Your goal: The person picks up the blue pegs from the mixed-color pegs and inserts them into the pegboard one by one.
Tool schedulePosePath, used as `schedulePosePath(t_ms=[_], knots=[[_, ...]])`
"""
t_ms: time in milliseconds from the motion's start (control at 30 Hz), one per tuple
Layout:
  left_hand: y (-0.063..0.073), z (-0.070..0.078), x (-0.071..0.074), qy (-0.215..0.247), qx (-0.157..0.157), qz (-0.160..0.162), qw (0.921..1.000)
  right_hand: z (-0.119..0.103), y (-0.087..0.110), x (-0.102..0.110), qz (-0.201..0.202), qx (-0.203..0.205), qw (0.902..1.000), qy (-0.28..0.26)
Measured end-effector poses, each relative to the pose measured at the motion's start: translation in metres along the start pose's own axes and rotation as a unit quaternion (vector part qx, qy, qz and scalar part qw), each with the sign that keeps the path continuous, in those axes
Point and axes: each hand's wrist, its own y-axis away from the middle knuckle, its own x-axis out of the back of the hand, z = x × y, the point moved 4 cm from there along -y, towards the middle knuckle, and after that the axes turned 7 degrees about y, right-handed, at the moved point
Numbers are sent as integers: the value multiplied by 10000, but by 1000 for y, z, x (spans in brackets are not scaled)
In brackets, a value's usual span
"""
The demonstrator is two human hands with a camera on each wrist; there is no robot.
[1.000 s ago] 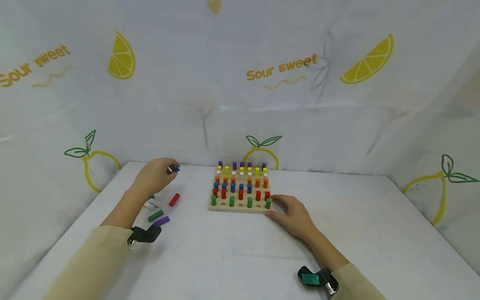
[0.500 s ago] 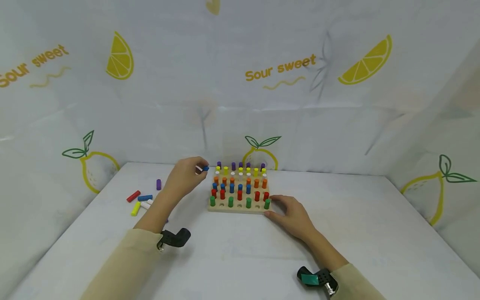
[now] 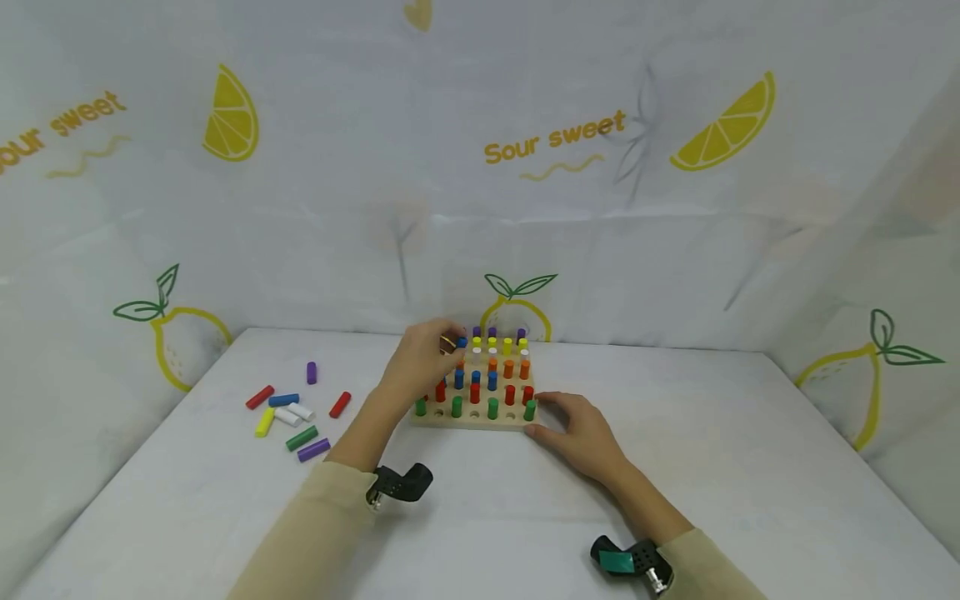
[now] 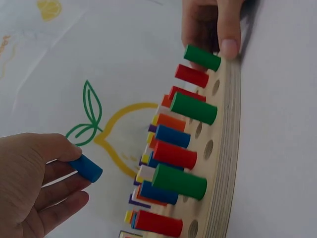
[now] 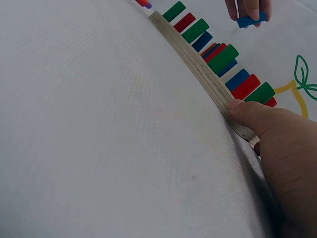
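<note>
My left hand pinches a blue peg between thumb and fingers, held above the left part of a wooden pegboard. The peg is apart from the board in both wrist views. Rows of green, red, blue, orange, white, yellow and purple pegs stand upright in the board, with some bare holes in the front row. My right hand grips the board's front right corner, its thumb on the side edge. In the head view my left hand hides the board's back left part.
Loose pegs lie on the white table left of the board: a yellow peg, a green peg, a blue peg, and several red, white and purple ones. A lemon-printed cloth rises behind the table.
My left hand has carried the blue peg rightward from beside the loose pegs to over the board. The right hand has stayed at the board's corner.
</note>
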Motion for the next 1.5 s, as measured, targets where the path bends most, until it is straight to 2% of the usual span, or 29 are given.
schedulePosePath(t_ms=[233, 467, 600, 733, 900, 1033, 1333, 1500], knots=[[-5, 16, -19, 310, -84, -16, 9995, -2, -1, 1, -43, 51, 10000, 2], [-10, 28, -35, 916, -168, -77, 9956, -2, -1, 3, 101, 109, 9999, 41], [-10, 28, -41, 853, -195, -179, 9960, -4, -1, 2, 112, 132, 9998, -27], [-9, 26, -42, 605, -161, -229, 9978, -8, -1, 2, 95, 141, 9998, -65], [-10, 24, -46, 520, -191, -238, 9982, -9, 0, 6, 131, 124, 9998, 58], [-11, 19, -53, 489, -208, -222, 9983, -8, 0, 8, 97, 93, 9999, 60], [-6, 3, -69, 387, -6, -116, 9992, -6, 0, 4, 3, 21, 10000, 82], [-7, -3, -78, 245, -43, -253, 9994, -5, 1, 3, -15, -10, 10000, 98]])
